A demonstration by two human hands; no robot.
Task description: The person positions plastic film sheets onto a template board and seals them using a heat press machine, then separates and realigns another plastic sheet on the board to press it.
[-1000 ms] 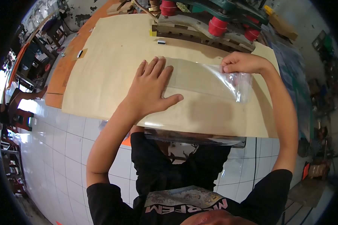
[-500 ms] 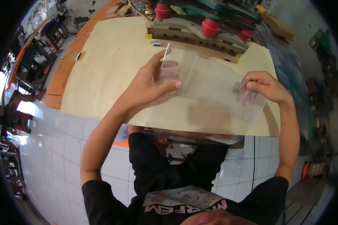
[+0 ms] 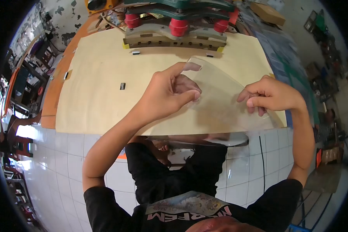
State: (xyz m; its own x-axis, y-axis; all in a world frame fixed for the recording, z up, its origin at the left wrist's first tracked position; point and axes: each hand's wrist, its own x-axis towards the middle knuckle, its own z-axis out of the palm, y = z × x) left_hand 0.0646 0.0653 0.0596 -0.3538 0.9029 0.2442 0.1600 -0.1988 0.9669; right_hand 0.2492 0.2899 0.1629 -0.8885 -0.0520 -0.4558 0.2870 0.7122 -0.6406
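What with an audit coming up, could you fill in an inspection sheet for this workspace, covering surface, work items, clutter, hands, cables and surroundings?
Surface: broad cream-coloured sheet over an orange-brown wooden table.
Work items: thin clear plastic film, bent and held up between the hands.
Clutter: small dark-and-pale rectangular piece on the cream sheet, with similar ones near its edges.
Hands: left hand has its grip on the film's left side; right hand on its right.
Cables: thin black cable over the white tiled floor.
Surroundings: green metal frame with red cylindrical mounts at the far side; low red stool to the left.
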